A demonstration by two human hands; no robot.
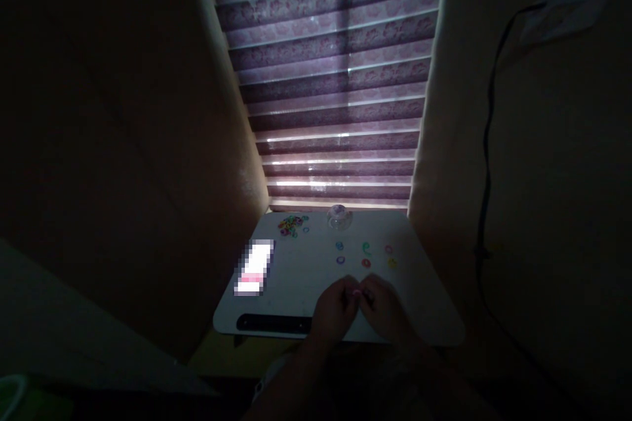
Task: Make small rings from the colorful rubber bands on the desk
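Close together above the front right of the white table (296, 276), my left hand (336, 309) and my right hand (382, 308) pinch a small pink elastic band (357, 292) between their fingertips. Just beyond the hands lie small coloured bands in two short rows. The back row has a blue band (340, 246), a green curled one (366, 248) and a pink one (388, 249). In the front row are a purple band (340, 260), a red one (366, 263) and a yellow one (392, 263). Dim light hides finer detail.
A heap of mixed coloured bands (292, 225) is at the back left. A clear round container (340, 217) stands at the back edge. The lit, blurred phone (255, 268) lies on the left. A black slot strip (271, 323) runs along the front edge; a cable (486, 145) hangs on the right wall.
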